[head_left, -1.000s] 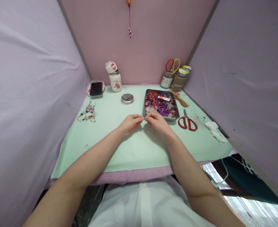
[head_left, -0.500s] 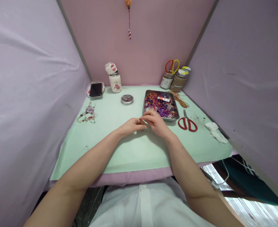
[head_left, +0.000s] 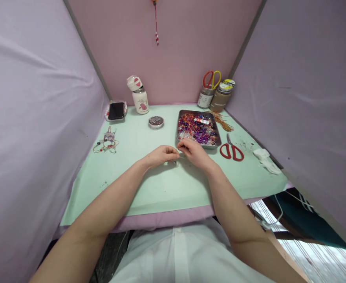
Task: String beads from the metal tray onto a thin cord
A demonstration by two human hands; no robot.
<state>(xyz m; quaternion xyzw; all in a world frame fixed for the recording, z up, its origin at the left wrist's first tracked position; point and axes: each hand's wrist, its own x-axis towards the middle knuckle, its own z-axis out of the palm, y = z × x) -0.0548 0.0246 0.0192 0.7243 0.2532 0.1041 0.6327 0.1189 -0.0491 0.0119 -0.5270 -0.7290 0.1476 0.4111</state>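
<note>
My left hand (head_left: 160,155) and my right hand (head_left: 194,151) meet over the middle of the green mat (head_left: 167,184), fingertips pinched close together. Between them is a thin thread with small beads (head_left: 175,162) that hangs just below my left fingertips; it is too small to see clearly. Just beyond my right hand stands a metal tray (head_left: 198,128) full of purple, red and clear beads and orange cord.
Red scissors (head_left: 231,151) lie right of the tray. White cloth (head_left: 265,160) sits at the right edge. Two jars (head_left: 215,98) with scissors stand at the back right. A round tin (head_left: 156,122), a white bottle (head_left: 139,99), a phone (head_left: 116,110) and finished bead strings (head_left: 106,143) lie left.
Both hands stayed pinched together at the mat's middle. The right hand briefly reached over the left fingertips, then drew back beside them. The view shifted slightly left.
</note>
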